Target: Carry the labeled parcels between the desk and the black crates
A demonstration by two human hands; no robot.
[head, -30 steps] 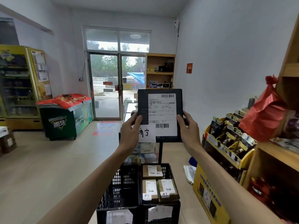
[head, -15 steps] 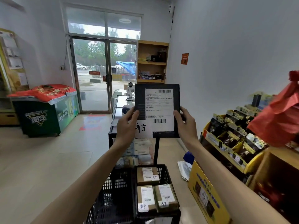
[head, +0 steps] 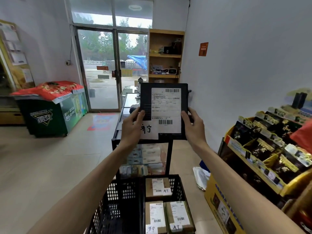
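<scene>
A flat black parcel (head: 164, 105) with a white shipping label and a handwritten tag is held upright in front of me at chest height. My left hand (head: 132, 126) grips its lower left edge, thumb on the front. My right hand (head: 194, 125) grips its lower right edge the same way. Directly below stand two black crates side by side. The right crate (head: 176, 183) holds three brown labeled parcels (head: 158, 188). The left crate (head: 116, 200) shows no parcels in the part I can see.
A glass display counter (head: 143, 149) on a black frame stands just beyond the crates. A yellow snack display rack (head: 263, 157) lines the right side. A green chest freezer (head: 50, 108) sits at the left, glass doors (head: 108, 68) behind, wooden shelf (head: 166, 54) beside them.
The view has shifted to the right and slightly down. Both hands still hold the black parcel upright in the same grip, above the crates.
</scene>
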